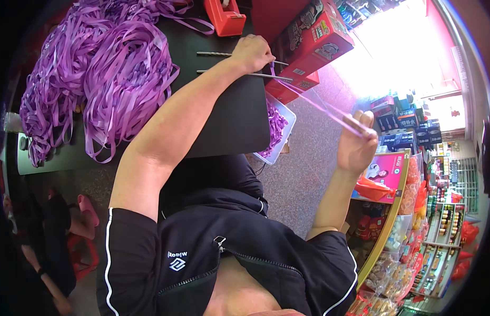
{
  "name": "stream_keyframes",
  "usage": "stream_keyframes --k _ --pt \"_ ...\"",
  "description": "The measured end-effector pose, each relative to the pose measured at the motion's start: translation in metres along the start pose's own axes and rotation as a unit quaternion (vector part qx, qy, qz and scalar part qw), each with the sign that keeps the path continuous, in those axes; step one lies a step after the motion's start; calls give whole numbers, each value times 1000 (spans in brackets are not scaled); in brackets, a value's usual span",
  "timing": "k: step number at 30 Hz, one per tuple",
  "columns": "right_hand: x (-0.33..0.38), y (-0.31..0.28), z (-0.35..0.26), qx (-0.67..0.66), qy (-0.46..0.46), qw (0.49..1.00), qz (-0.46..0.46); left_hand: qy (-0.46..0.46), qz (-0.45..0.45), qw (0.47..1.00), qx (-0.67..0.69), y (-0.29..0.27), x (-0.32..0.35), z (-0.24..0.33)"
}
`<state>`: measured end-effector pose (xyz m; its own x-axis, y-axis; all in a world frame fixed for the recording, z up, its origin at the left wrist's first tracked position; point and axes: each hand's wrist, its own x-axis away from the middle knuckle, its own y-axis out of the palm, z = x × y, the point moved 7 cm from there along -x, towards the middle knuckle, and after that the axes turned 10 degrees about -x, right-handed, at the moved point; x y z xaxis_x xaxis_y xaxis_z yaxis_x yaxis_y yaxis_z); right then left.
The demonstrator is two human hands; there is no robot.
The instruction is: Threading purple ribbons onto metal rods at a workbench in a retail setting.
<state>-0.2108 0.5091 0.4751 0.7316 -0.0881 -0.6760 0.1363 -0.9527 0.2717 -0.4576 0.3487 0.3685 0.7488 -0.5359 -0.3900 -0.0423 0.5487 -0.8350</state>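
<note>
L hand (253,54) is nearer the 2 metal rods (266,76) jutting past the bench (229,121) edge; its fingers pinch the purple ribbon (319,107) there. R hand (358,145), off the bench, has its fingers curled tight on the other end. Ribbon's long axis runs approx. diagonally, rod tips to R hand, out R & back twd the body, looking taut, crossing the rods' line.

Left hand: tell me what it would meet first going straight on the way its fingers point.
The left hand would probably first meet the large red printed cardboard box to its right, though the depth between them is unclear.
</note>
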Motion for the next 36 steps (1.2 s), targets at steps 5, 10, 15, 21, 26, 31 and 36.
stream_keyframes --k 5,10,15,21,26,31,36 --pt "-67 16 21 -60 26 997 -40 -8 23 999 -26 -2 -1 -1" --pt "-106 56 22 45 -11 997 -65 -23 -21 999 -18 1 -3 4" --pt "-98 62 28 8 2 999 -49 -31 60 998 -6 -3 -1 2" --pt "-34 50 3 59 48 995 -72 -30 65 997 -28 1 1 0" --pt "38 35 1 129 202 969 -56 -26 47 998 -34 3 -3 -3" --pt "88 20 4 220 409 881 -95 -17 48 998 -42 5 -2 -4" --pt "121 0 4 187 441 878 -7 -6 57 998 -37 4 -3 -4"
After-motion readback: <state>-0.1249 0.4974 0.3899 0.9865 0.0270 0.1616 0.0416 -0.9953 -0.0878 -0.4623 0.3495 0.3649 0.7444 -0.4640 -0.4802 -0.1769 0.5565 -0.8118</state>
